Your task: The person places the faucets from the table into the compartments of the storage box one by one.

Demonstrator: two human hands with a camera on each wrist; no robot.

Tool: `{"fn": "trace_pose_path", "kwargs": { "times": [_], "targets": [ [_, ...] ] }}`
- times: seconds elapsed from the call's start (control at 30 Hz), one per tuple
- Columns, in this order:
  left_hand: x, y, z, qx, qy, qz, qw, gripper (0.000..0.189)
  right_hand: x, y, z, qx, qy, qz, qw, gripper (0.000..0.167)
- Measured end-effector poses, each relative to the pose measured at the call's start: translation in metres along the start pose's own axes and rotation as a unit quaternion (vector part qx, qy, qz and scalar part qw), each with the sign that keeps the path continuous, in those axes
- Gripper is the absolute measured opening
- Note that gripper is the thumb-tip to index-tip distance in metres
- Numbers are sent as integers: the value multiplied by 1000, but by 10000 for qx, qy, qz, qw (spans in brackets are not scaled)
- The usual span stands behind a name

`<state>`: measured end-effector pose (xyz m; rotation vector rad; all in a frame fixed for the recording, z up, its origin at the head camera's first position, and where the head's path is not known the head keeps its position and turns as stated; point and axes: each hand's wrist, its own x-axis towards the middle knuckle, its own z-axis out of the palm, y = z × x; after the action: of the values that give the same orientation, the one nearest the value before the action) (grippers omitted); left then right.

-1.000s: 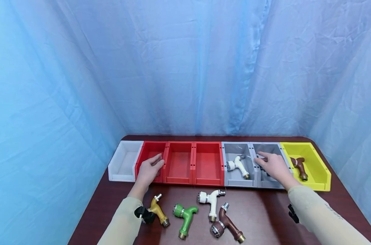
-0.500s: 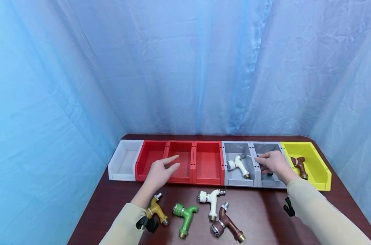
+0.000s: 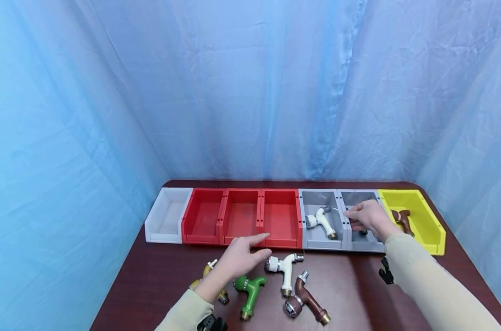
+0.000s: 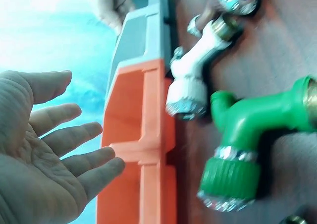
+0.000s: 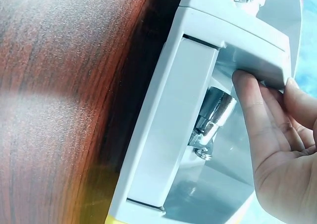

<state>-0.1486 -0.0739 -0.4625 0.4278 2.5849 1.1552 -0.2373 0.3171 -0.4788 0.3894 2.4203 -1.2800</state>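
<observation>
My left hand (image 3: 241,255) hangs with its fingers extended, above the front of the red bins (image 3: 241,241) and beside a green tap (image 4: 242,135); it touches nothing visible. Nearby on the table lie a white tap (image 3: 287,275), a brown tap (image 3: 310,303) and a partly hidden yellow tap (image 3: 223,296). At the right grey bin (image 5: 168,115), my right hand (image 3: 370,218) pinches the side wall, thumb at the rim and fingers inside. A tap with a chrome end (image 5: 216,107) lies inside that bin, mostly hidden in the head view.
A white tap (image 3: 321,223) lies in the left grey bin (image 3: 322,245). Another brown tap (image 3: 402,219) is in the yellow bin (image 3: 434,220) at the right end. At the left end stands a white bin (image 3: 163,237). Blue curtains (image 3: 250,92) surround the table (image 3: 358,294).
My left hand has moved right and nearer to me, from the left red bin to over the table beside the green tap. The right hand's fingers have gone down inside the grey bin's wall.
</observation>
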Motion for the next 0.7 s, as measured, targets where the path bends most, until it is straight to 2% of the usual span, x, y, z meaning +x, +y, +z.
{"fn": "trace_pose_path", "kwargs": {
  "times": [0.2, 0.47, 0.57, 0.7],
  "targets": [
    [-3, 2, 20, 239, -381, 181, 9988, 61, -1, -1, -1, 8, -23, 8, 10000, 41],
    [-14, 8, 49, 800, -584, 383, 9943, 74, -1, 0, 0, -96, 60, 6, 9999, 40],
    [-20, 13, 59, 1127, -723, 471, 9899, 75, -1, 1, 1, -37, 60, -41, 10000, 38],
    [-30, 20, 74, 1680, -916, 702, 9790, 72, -1, 1, 3, 28, 51, -65, 10000, 37]
  ]
}}
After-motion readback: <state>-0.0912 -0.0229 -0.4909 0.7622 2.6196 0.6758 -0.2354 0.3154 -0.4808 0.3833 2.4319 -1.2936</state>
